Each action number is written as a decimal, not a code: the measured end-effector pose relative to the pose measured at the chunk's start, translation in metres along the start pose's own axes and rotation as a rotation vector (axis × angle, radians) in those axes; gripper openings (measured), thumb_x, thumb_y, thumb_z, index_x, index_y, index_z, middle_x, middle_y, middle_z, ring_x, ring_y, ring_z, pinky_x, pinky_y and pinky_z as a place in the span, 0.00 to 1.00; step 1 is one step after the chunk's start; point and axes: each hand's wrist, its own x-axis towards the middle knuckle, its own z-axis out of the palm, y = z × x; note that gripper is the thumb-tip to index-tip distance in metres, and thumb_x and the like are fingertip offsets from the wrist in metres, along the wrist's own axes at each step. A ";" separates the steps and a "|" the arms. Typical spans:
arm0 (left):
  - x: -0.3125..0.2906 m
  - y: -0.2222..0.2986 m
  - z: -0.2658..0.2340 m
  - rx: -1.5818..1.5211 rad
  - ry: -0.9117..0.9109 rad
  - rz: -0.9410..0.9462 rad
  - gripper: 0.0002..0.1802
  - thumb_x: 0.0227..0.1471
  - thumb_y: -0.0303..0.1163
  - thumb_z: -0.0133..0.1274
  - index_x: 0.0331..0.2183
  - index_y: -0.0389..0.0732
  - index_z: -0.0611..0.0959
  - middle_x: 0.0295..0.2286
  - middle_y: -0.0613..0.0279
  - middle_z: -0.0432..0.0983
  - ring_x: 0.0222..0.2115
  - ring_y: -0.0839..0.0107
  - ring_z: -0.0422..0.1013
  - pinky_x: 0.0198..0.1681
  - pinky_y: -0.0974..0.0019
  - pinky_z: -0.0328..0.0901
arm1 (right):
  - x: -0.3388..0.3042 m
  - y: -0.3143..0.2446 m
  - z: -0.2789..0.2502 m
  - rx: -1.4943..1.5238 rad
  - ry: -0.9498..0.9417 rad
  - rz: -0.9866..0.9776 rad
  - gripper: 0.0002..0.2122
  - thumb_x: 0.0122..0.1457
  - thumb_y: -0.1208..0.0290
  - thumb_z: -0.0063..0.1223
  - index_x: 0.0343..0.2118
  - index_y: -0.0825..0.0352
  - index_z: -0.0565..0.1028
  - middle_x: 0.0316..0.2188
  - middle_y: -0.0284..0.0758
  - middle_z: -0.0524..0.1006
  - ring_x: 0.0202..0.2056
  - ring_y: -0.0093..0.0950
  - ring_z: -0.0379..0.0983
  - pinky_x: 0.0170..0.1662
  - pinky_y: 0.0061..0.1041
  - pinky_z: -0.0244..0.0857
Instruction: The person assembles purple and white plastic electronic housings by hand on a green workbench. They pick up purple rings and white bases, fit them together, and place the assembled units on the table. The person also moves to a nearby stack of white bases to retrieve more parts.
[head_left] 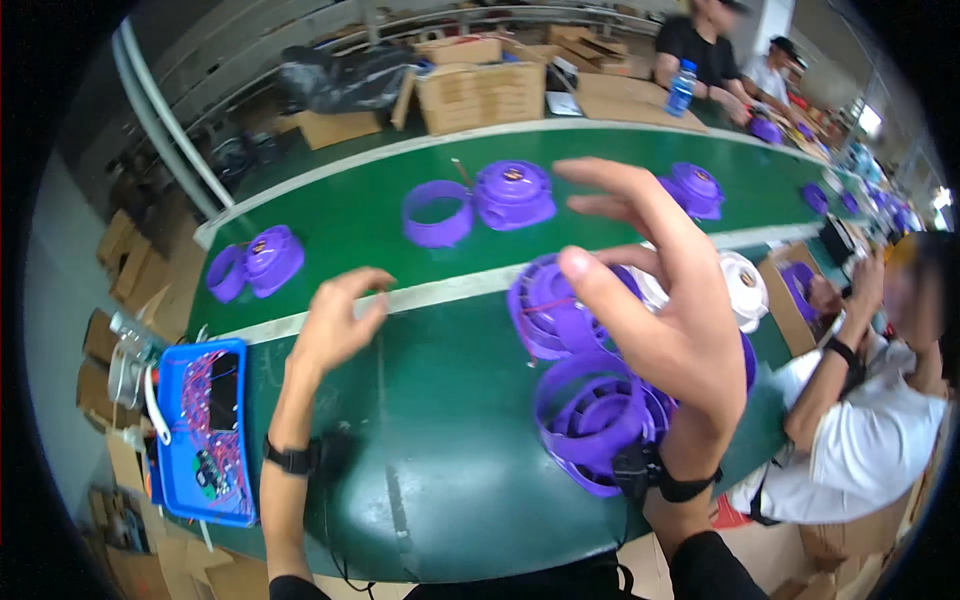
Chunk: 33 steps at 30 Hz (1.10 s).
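Note:
My right hand (665, 310) is raised over the right part of the green table, its thumb and fingers spread apart with nothing between them. Under and beside it lie a purple round plastic housing (548, 322) with a red wire, and a purple ring (580, 408) resting on another vented purple housing. Part of this cluster is hidden by the hand and wrist. My left hand (340, 322) hovers over the table's left half, fingers loosely bent and thumb apart, holding nothing. The blue tray (245, 430) stands left of that forearm, with red wires (212, 405) and small green circuit boards (208, 473) inside.
On the green belt (340, 235) beyond the pale strip sit a purple ring (437, 215), a purple housing (514, 195) and further sets. A white housing (743, 290) and a cardboard box (790, 300) are at right, beside a seated person (865, 420). Other people work farther back.

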 end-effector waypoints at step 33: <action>-0.118 0.151 -0.019 -0.615 0.352 -0.099 0.19 0.38 0.31 0.66 0.33 0.33 0.79 0.27 0.61 0.75 0.27 0.74 0.72 0.34 0.72 0.66 | -0.024 -0.025 -0.033 0.229 0.180 -0.051 0.21 0.57 0.76 0.54 0.55 0.72 0.70 0.50 0.41 0.74 0.47 0.27 0.73 0.45 0.21 0.67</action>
